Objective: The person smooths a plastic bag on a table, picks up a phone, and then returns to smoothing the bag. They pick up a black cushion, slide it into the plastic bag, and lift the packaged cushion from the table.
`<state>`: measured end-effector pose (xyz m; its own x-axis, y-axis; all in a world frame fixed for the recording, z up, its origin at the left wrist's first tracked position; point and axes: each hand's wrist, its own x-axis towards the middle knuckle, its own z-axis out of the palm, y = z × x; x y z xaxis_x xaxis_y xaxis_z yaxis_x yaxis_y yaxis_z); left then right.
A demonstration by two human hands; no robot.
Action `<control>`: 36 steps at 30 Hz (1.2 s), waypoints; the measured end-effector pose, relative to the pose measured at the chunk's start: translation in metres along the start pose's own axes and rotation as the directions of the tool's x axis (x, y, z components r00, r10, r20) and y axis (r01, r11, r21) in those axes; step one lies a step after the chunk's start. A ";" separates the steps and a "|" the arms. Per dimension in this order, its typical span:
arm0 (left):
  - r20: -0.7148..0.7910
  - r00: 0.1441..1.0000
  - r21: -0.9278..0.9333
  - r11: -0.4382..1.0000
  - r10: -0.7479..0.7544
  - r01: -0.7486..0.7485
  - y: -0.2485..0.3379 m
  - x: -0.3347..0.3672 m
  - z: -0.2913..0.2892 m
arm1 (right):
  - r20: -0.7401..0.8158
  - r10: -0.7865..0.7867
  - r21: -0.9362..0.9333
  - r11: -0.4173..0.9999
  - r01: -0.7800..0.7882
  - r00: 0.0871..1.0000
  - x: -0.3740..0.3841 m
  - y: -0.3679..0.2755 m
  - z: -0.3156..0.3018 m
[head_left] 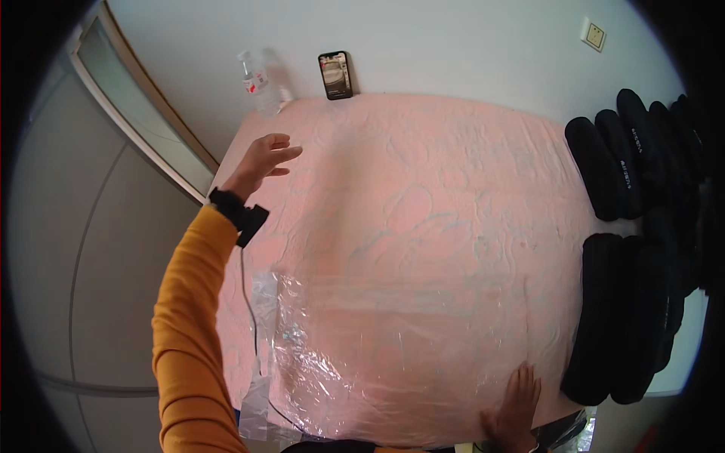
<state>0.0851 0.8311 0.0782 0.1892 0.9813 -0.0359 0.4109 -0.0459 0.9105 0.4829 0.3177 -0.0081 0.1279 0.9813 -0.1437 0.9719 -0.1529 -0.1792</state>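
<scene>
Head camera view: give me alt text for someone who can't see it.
An open left hand hovers over a pink cover, near a clear bottle and a phone by the wall; the right hand rests near the cover's front edge. Clear film covers part; long black bundles lie at right.

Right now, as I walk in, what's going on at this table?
A person holds out their left hand, apparently empty, fingers loosely bent, with the clear bottle beyond it. Their right hand is spread at the near right of the pink cover, on or beside the clear plastic sheet. The phone stands against the wall.
</scene>
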 end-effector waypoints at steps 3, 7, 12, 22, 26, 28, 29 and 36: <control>-0.060 0.997 -0.020 0.999 -0.040 0.039 -0.007 0.104 0.025 | -0.032 -0.087 -0.013 0.996 0.087 0.996 0.033 0.019 0.004; -0.122 0.990 -0.004 0.997 -0.073 0.073 -0.011 0.216 0.036 | 0.012 -0.095 0.010 0.995 0.095 0.995 0.084 0.018 -0.007; -0.197 0.978 -0.054 0.997 -0.066 0.057 -0.016 0.327 0.047 | 0.133 -0.084 -0.005 0.996 0.085 0.988 0.134 0.026 -0.012; -0.292 0.953 -0.127 0.984 0.086 -0.127 -0.066 0.502 0.081 | 0.071 -0.086 -0.111 0.989 0.093 0.994 0.206 0.040 0.026; -0.316 0.937 -0.079 0.980 0.147 -0.180 -0.084 0.555 0.089 | -0.041 -0.138 -0.162 0.978 0.130 0.990 0.229 0.053 0.038; -0.322 0.926 0.003 0.979 0.195 -0.206 -0.093 0.572 0.087 | -0.070 -0.158 -0.145 0.978 0.147 0.985 0.241 0.059 0.047; -0.323 0.927 0.006 0.980 0.192 -0.200 -0.097 0.578 0.085 | -0.104 -0.179 -0.131 0.978 0.165 0.978 0.246 0.062 0.052; -0.258 0.946 -0.028 0.977 0.195 -0.209 -0.103 0.599 0.104 | -0.135 -0.154 -0.088 0.986 0.142 0.979 0.276 0.052 0.047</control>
<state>0.2490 1.4044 -0.0803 0.0290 0.9678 0.2499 0.3369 -0.2449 0.9091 0.5592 0.5754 -0.1023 0.0027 0.9998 0.0184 0.9938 -0.0006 -0.1110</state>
